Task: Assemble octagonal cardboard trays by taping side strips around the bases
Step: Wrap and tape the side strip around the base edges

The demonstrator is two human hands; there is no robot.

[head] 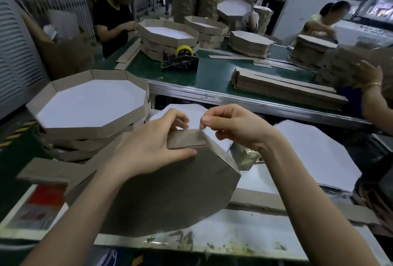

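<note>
While hands (pixel 148 146) grip tray (pixel 170 191), table lettering (pixel 180 241) too blurred

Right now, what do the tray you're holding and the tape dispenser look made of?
Tray: brown cardboard, matte, with a white-faced inside; the dull grey-brown underside and creased edges show it. Tape dispenser: dark and glossy with a mottled sheen, probably plastic or coated metal; cannot tell which.

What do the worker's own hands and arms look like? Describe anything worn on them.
The left hand and right hand are bare: no gloves, rings or watch show. The left forearm and right forearm are bare too, no sleeve in view. The nails look short and unpainted.
</note>
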